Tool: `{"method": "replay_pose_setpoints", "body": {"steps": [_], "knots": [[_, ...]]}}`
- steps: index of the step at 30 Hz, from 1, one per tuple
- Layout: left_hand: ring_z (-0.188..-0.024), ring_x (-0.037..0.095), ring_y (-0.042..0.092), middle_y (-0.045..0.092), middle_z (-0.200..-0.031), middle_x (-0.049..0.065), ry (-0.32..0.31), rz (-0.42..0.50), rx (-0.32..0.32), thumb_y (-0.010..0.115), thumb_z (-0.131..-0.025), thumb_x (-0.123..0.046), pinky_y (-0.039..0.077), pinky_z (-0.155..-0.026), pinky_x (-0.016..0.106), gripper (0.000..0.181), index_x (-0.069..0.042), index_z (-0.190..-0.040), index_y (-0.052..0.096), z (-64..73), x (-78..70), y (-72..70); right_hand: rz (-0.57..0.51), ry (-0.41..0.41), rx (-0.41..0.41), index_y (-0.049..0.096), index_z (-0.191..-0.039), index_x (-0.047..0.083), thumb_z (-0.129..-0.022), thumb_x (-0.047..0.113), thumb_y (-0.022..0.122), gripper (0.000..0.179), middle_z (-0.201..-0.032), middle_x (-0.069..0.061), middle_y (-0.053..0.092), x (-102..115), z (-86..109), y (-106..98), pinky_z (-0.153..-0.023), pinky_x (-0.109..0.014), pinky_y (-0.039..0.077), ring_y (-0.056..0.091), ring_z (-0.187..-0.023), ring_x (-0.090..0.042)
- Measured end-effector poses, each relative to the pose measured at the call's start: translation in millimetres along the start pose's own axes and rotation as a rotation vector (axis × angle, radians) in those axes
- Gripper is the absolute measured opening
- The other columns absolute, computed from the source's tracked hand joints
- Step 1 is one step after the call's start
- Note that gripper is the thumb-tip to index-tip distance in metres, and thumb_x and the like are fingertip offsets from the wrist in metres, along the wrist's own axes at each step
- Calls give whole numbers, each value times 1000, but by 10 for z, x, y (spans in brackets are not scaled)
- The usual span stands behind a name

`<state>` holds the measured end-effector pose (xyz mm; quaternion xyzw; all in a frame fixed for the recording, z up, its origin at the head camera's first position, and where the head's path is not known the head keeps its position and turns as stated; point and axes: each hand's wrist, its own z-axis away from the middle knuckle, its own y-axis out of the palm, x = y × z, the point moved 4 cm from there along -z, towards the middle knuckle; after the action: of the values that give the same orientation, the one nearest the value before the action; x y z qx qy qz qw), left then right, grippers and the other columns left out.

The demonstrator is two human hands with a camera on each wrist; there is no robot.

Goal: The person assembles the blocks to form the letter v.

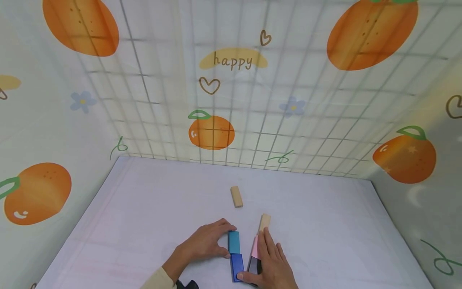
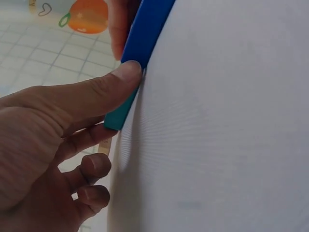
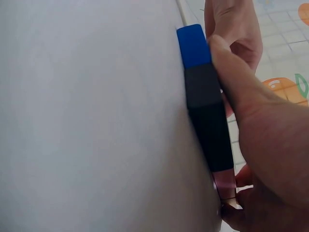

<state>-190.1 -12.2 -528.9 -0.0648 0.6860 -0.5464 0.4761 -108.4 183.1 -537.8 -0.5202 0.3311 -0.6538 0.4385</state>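
My left hand (image 1: 207, 241) pinches a teal block (image 1: 234, 242), the index fingertip at its far end and the thumb by its near end. The teal block meets a blue block (image 1: 237, 267) end to end. Beside this pair runs a slanting row: a black block (image 1: 254, 265), a pink block (image 1: 255, 249) and a plain wooden block (image 1: 265, 222). My right hand (image 1: 275, 263) lies along the row's right side with fingers nearly straight, partly hiding the black and pink blocks. Its thumb crosses over the black block and touches the blue one.
Another plain wooden block (image 1: 236, 196) lies farther back on the white table (image 1: 162, 192). Fabric walls (image 1: 162, 100) printed with oranges enclose the back and both sides, a wire grid showing behind the rear one. A dark object (image 1: 188, 285) sits by the left wrist.
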Motion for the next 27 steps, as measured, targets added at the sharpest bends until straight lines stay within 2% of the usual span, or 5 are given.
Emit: {"method": "replay_pose_setpoints", "body": {"steps": [9, 15, 27], "knots": [[-120, 5, 56, 58, -134, -12, 53, -14, -46, 86, -80, -39, 48, -99, 33, 68, -24, -140, 59, 0, 48, 11, 2, 5, 4, 18, -161, 2, -56, 88, 71, 146, -167, -20, 9, 10, -4, -8, -118, -60, 15, 22, -150, -39], [-119, 3, 57, 60, -132, -13, 78, -10, -55, 85, -81, -38, 49, -98, 31, 64, -24, -139, 61, 5, 52, 21, 5, 4, 5, 18, -161, 2, -56, 88, 71, 146, -167, -20, 9, 14, 0, -22, -118, -60, 15, 22, -150, -39], [-126, 7, 54, 58, -139, -11, 69, 16, -34, 82, -83, -41, 46, -102, 34, 64, -26, -141, 59, 19, 29, 35, 7, -4, -4, 18, -161, 2, -55, 89, 70, 147, -168, -20, 9, -25, -10, 16, -118, -60, 15, 21, -150, -39]]}}
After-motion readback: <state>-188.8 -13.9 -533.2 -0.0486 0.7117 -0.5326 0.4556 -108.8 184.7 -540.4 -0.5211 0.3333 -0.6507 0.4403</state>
